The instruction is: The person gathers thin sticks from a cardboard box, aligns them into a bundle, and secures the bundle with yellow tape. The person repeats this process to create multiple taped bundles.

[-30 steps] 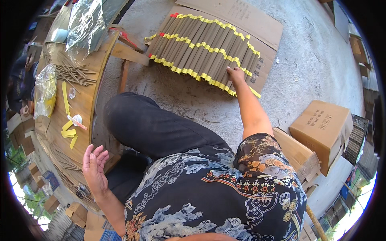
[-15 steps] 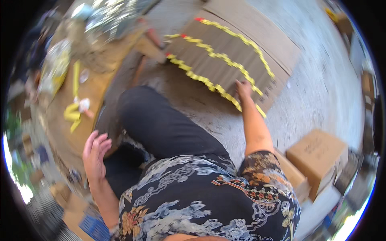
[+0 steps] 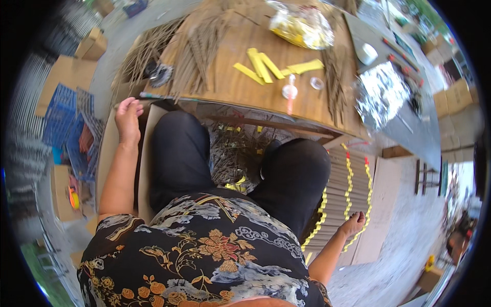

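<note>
My left hand [image 3: 129,121] is raised at the near left corner of the wooden table [image 3: 225,94], above an open cardboard box [image 3: 144,153] beside my leg. Its fingers are loosely bent and apart, and I see nothing in them. On my right, my right hand [image 3: 353,224] is over a row of brown stick bundles [image 3: 335,204] wrapped with yellow bands [image 3: 348,187]. The fingers of that hand are curled closed; whatever they may hold is hidden. Some bands end in red tips. The row lies on a flat cardboard sheet [image 3: 381,204].
On the table are loose brown sticks [image 3: 197,56], yellow strips [image 3: 261,66], a clear bag [image 3: 302,28], a tape dispenser [image 3: 159,73] and a small white container [image 3: 289,91]. Silver foil [image 3: 382,94] covers part of a grey side table [image 3: 424,133]. Blue crates [image 3: 64,117] stand left.
My view has swung left, so the table now lies ahead and the bundle row sits to my right. The left hand has moved to the table corner; the right hand remains at the row.
</note>
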{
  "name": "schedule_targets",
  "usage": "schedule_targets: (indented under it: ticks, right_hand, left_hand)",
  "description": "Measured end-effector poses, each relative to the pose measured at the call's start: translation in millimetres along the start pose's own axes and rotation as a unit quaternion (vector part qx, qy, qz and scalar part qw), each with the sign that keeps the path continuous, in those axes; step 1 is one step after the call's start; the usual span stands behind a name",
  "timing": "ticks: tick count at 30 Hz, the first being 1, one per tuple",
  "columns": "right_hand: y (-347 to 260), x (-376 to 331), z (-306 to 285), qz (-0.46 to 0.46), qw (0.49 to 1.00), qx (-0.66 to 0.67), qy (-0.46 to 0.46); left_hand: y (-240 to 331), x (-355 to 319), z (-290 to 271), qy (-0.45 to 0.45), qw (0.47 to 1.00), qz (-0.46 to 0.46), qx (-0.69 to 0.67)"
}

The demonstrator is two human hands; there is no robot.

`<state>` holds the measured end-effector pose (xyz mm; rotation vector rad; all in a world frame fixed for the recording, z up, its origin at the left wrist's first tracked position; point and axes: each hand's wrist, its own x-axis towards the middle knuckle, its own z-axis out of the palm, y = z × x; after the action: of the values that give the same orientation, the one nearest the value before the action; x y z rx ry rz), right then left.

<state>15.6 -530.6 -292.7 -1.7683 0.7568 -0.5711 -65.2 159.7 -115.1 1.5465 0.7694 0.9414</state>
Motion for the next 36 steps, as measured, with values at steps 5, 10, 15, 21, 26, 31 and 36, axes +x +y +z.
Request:
schedule_targets:
  ticks: [5, 10, 15, 21, 26, 31, 36]
  right_hand:
    - [-119.4, -53.5, 83.7, -0.149, 0.979, 0.053, -0.127]
    - [-170.2, -98.0, 142.0, -0.300, 0.937, -0.031, -0.178]
    - [-177.9, -88.8, 164.6, -0.428, 0.874, -0.137, -0.186]
    - [-180.4, -80.7, 169.5, -0.427, 0.864, -0.191, -0.187]
    - [-181.5, -64.7, 167.6, -0.455, 0.839, -0.260, -0.143]
    - [-182.5, -73.5, 173.3, -0.366, 0.865, -0.284, -0.193]
    - [-188.7, -80.1, 175.2, -0.353, 0.868, -0.285, -0.201]
  left_hand:
    - [-93.6, 7.8, -132.9, 0.053, 0.975, -0.167, 0.140]
    - [-202.4, -39.2, -192.6, -0.021, 0.890, -0.309, 0.335]
    - [-301.2, -78.2, -231.0, -0.079, 0.809, -0.353, 0.463]
    - [-317.5, -96.2, -220.9, -0.159, 0.765, -0.385, 0.492]
    - [-361.3, -116.8, -217.2, -0.178, 0.803, -0.206, 0.530]
    - [-361.9, -96.3, -209.6, -0.189, 0.791, -0.174, 0.555]
    - [-369.5, -98.5, -209.4, -0.225, 0.764, -0.217, 0.565]
